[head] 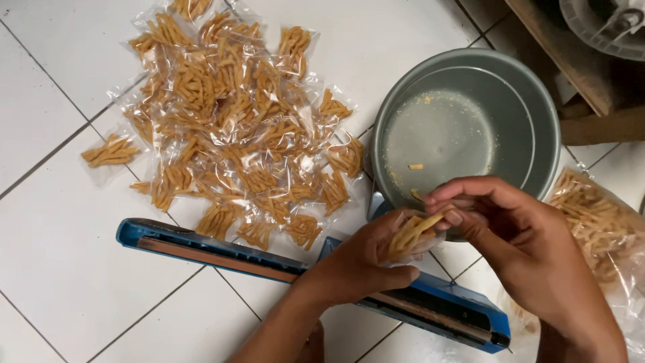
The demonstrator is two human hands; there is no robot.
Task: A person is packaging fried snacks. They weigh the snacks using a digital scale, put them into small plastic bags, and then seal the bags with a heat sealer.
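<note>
My left hand point(359, 265) grips a small clear plastic bag of tan snack sticks point(411, 234) just above the blue heat sealer point(463, 312). My right hand point(510, 232) pinches the top of the same bag from the right, fingers curled over its open edge. Both hands hover at the near rim of a grey metal basin point(537, 121) that holds crumbs and a few loose sticks.
A pile of several sealed small snack bags point(235, 121) covers the white tiled floor at upper left. A large clear bag of loose sticks point(601, 225) lies at the right. A wooden edge and a white plastic part sit at top right.
</note>
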